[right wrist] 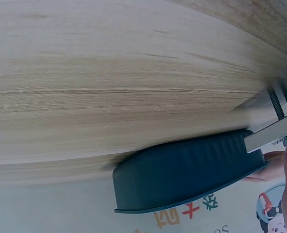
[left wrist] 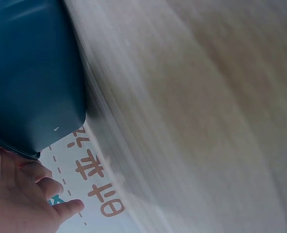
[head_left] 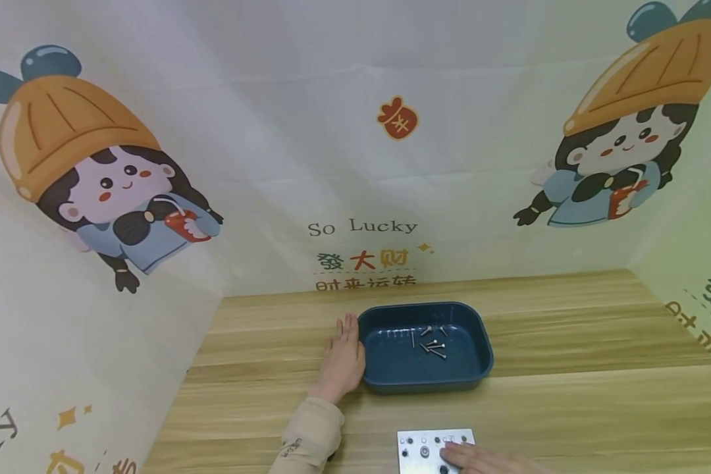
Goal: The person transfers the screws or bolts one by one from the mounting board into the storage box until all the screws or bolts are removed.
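Note:
A dark blue rectangular tray [head_left: 391, 368] sits on the wooden table. Several small metal screws [head_left: 437, 353] lie loose inside it. My left hand [head_left: 339, 367] touches the tray's left side, fingers extended toward the back; the left wrist view shows this hand [left wrist: 17, 199] at the tray's rim. Nearer the front edge of the picture is a silver metal plate [head_left: 415, 452] with holes and dark fittings. Fingers of my right hand [head_left: 480, 459] rest on its top. Dark threaded screws [right wrist: 277, 104] stick out from one face of the plate in the right wrist view.
The wooden table [head_left: 569, 342] extends on both sides of the tray. A pale printed cloth [head_left: 284, 145] hangs behind and at the sides, with cartoon figures and lettering.

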### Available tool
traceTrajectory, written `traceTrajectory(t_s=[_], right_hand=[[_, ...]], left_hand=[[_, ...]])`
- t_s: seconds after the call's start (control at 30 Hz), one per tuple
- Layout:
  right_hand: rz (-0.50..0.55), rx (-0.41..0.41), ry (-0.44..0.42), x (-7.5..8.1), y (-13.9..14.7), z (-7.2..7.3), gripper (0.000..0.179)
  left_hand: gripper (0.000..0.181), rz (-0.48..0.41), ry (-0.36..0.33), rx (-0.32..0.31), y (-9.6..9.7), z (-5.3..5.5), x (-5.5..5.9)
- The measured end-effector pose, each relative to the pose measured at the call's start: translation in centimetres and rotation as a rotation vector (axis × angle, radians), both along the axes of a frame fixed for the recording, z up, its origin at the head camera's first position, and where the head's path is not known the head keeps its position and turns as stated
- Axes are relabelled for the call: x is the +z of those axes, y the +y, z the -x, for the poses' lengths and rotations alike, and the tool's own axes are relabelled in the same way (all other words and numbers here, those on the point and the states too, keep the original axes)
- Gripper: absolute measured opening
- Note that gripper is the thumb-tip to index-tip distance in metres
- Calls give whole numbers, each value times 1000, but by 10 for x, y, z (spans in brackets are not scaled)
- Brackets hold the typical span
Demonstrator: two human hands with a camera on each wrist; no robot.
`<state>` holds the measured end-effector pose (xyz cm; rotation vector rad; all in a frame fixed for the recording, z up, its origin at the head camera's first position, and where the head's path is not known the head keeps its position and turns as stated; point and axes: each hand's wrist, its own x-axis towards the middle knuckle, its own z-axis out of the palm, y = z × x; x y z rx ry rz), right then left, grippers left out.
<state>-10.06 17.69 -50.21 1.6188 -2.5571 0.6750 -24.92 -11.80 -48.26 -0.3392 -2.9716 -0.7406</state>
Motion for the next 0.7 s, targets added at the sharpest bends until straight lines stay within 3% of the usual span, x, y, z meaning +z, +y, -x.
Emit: traceTrajectory(t_s=[0.17, 0.47, 0.63, 0.7], right_hand=[[-28, 1, 3, 3, -1, -1, 52], [12, -5, -95, -2, -7, -2, 52], [8, -24, -51, 0, -9, -4, 53], [22, -29, 23, 0, -10, -4, 52]], left_hand=[[56, -2, 1, 0, 0, 0, 1], [55, 4, -2, -3, -1, 0, 1], [55, 7, 2, -4, 0, -1, 1], [56, 11, 0, -2, 0, -1, 0]])
